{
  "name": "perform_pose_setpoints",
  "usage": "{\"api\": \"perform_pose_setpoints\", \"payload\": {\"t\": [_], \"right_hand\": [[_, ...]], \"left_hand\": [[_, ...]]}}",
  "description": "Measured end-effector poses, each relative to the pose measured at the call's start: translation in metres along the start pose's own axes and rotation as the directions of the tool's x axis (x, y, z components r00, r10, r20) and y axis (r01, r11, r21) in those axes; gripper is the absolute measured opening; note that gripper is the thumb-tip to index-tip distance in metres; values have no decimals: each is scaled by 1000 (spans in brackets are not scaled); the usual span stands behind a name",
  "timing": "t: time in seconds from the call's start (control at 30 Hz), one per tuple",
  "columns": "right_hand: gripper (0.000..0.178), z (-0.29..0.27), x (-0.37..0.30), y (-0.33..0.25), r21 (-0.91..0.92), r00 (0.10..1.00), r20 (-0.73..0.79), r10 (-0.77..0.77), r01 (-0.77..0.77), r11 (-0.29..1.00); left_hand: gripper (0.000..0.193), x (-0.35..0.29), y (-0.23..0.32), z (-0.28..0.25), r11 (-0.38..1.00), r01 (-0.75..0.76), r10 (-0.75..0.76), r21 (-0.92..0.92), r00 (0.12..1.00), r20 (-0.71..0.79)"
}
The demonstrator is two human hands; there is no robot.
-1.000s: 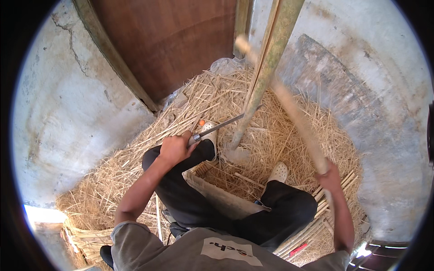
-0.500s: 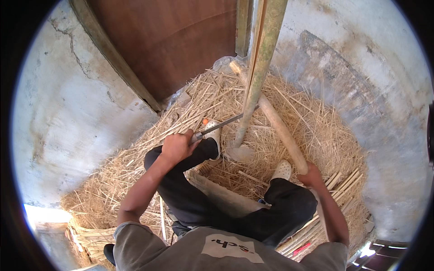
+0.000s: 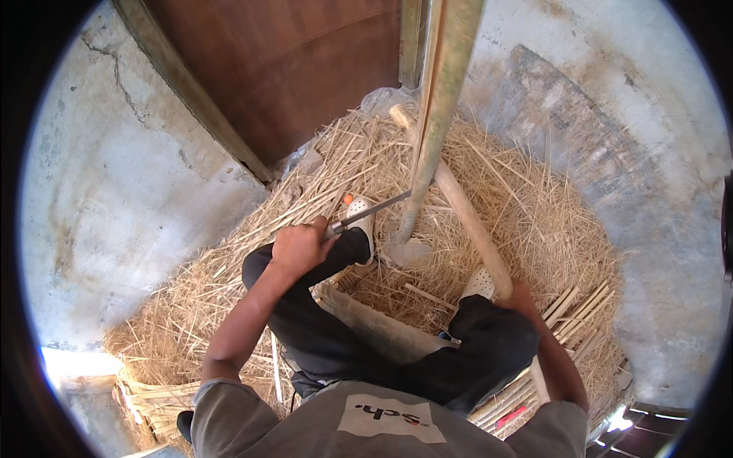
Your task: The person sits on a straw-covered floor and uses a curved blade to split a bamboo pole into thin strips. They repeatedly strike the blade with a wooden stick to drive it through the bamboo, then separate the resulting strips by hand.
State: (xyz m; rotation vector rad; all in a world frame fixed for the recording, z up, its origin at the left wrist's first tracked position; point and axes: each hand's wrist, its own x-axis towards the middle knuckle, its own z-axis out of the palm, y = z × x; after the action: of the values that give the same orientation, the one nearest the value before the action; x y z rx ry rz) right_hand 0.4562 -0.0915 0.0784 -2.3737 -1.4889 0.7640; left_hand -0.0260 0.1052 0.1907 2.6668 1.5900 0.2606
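Observation:
My left hand (image 3: 299, 248) is closed around the handle of a long, narrow-bladed knife (image 3: 374, 209). The blade points up and right, and its far end meets the lower part of a split bamboo pole (image 3: 439, 99); any tip beyond is hidden. That pole rises from the straw-covered floor toward the top of the view, with a lengthwise split on its left side. In my right hand (image 3: 521, 299) is a thick wooden stick (image 3: 472, 217), gripped near its lower part. The stick slants up and left, passing behind the bamboo, and its pale end shows beyond it.
Straw and shavings (image 3: 534, 191) cover the floor around my light clogs (image 3: 479, 284). A log (image 3: 382, 328) lies between my legs. Bamboo strips (image 3: 580, 309) and a red object (image 3: 510, 417) lie at right. A brown door (image 3: 290, 69) and plastered walls (image 3: 137, 206) enclose the spot.
The knife tip no longer shows past the bamboo's right side. My right hand has shifted slightly left with the stick; the left hand has barely moved.

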Motion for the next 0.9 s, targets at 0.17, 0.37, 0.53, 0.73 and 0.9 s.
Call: {"api": "perform_pose_setpoints", "payload": {"t": [0.17,0.37,0.53,0.73,0.9], "right_hand": [[54,-13,-22,-12,165,998,53,19,-28,986],[46,-120,-54,-64,323,976,-216,37,36,946],[39,-129,-42,-77,308,857,-511,63,114,945],[54,44,25,22,187,974,225,-30,-13,982],[42,-54,-22,-68,218,999,47,-26,15,976]], "left_hand": [[36,-8,2,1,1000,1,-1,10,1000,28],[34,-15,-6,4,1000,23,-22,-7,1000,9],[34,-23,-3,2,997,70,-70,-46,998,9],[36,-12,7,5,999,45,-44,-14,998,49],[37,-14,2,9,999,41,-41,-2,999,30]]}}
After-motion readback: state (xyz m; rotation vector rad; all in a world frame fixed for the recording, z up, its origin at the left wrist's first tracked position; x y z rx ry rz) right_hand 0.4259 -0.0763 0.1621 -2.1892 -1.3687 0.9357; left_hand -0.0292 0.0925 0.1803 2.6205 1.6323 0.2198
